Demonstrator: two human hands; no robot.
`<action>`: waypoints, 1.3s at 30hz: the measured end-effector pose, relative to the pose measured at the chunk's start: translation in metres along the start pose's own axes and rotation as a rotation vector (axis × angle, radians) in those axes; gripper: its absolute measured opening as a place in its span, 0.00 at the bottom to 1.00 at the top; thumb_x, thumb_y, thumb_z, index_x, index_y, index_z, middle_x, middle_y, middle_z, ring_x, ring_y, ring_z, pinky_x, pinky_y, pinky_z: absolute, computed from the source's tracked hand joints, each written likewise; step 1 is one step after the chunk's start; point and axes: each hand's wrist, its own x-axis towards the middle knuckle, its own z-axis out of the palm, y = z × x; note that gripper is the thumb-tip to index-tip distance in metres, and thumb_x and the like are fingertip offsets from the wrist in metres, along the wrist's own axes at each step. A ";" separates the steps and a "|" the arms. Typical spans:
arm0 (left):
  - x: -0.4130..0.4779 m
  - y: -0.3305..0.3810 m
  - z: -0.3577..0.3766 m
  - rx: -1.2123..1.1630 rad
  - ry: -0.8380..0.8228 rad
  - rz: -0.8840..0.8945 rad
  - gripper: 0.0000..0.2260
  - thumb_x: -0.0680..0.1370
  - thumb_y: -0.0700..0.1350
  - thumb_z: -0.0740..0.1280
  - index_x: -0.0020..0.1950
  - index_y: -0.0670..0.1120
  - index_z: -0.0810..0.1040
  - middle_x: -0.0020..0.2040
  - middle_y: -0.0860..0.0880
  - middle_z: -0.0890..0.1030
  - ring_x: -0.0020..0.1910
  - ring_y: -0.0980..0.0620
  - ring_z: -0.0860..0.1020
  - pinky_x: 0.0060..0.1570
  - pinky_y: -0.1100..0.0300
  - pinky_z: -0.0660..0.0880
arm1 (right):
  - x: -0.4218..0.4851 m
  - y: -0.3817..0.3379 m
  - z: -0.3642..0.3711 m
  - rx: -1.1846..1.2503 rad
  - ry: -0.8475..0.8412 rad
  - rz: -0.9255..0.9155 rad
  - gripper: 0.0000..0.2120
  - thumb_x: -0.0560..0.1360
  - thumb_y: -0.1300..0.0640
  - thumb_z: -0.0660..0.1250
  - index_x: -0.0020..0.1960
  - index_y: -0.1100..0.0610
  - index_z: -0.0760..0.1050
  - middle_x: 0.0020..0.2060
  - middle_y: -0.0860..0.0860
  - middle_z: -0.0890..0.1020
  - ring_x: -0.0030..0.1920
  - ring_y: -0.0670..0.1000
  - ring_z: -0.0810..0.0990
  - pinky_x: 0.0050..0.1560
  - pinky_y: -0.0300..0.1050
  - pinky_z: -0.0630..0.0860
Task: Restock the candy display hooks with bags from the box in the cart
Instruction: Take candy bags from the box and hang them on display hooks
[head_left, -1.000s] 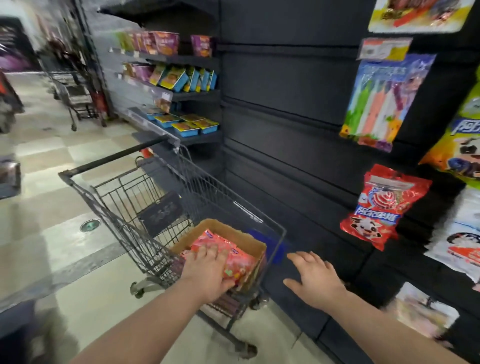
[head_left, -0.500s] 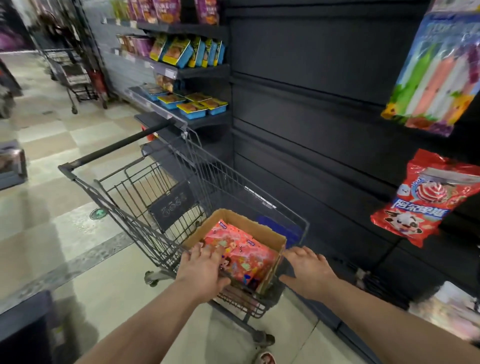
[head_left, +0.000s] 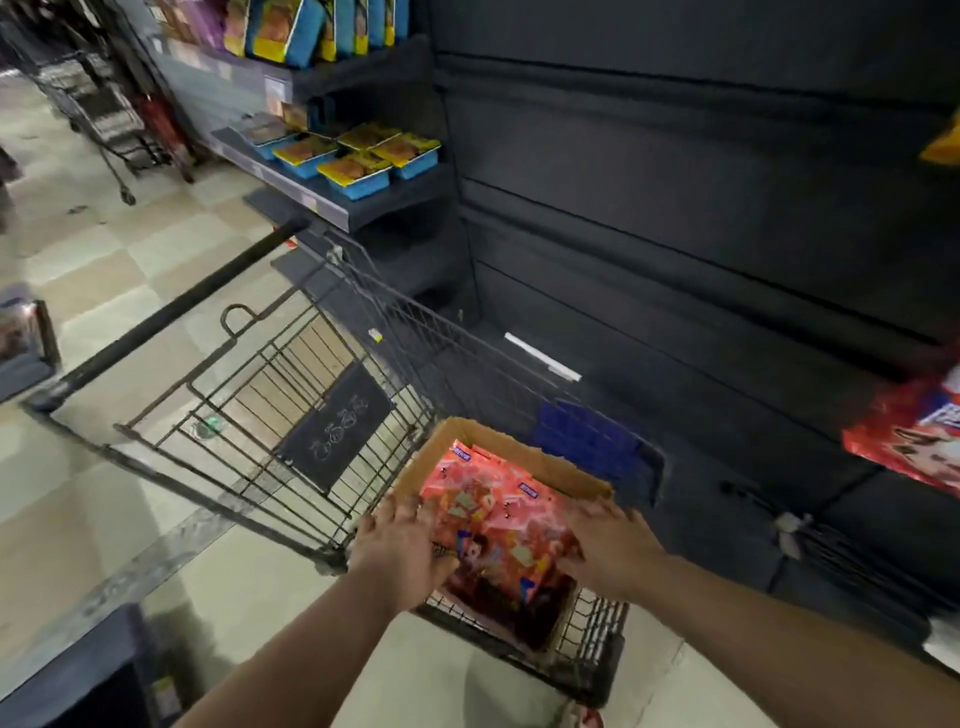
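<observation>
At the near end of the wire cart (head_left: 467, 353), an open cardboard box (head_left: 470, 434) holds glossy red candy bags (head_left: 493, 514) lying flat in a stack. The left hand (head_left: 400, 545) rests over the box's left wall, fingers fairly straight, touching the top bag's left edge. The right hand (head_left: 608, 543), blurred, lies spread against the stack's right edge. Neither hand is seen pinching. The bags look light, soft and slippery, with loose contents likely to shift, so a stack may fan out and slide. The best hold is probably both side edges squeezed together, or the flat sealed top strip. Another red bag (head_left: 904, 441) hangs on the dark display wall at right.
</observation>
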 end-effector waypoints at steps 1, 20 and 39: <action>0.008 0.001 0.000 -0.002 -0.008 0.001 0.38 0.78 0.62 0.58 0.80 0.47 0.44 0.80 0.42 0.50 0.78 0.40 0.48 0.75 0.42 0.49 | 0.007 0.004 -0.001 -0.001 -0.015 -0.004 0.31 0.78 0.43 0.59 0.77 0.47 0.52 0.76 0.52 0.59 0.75 0.56 0.56 0.73 0.58 0.54; 0.137 -0.014 0.026 0.057 -0.217 0.199 0.35 0.78 0.62 0.59 0.79 0.50 0.50 0.79 0.46 0.53 0.77 0.42 0.52 0.73 0.45 0.57 | 0.081 0.006 0.035 0.220 -0.129 0.240 0.31 0.77 0.42 0.60 0.76 0.48 0.55 0.73 0.54 0.64 0.72 0.56 0.63 0.69 0.53 0.64; 0.288 -0.073 0.125 -0.047 -0.373 0.193 0.38 0.75 0.60 0.66 0.78 0.46 0.54 0.76 0.42 0.58 0.75 0.39 0.59 0.71 0.44 0.63 | 0.195 -0.011 0.149 0.697 -0.285 0.679 0.30 0.79 0.50 0.62 0.77 0.52 0.55 0.73 0.57 0.64 0.69 0.59 0.70 0.65 0.50 0.71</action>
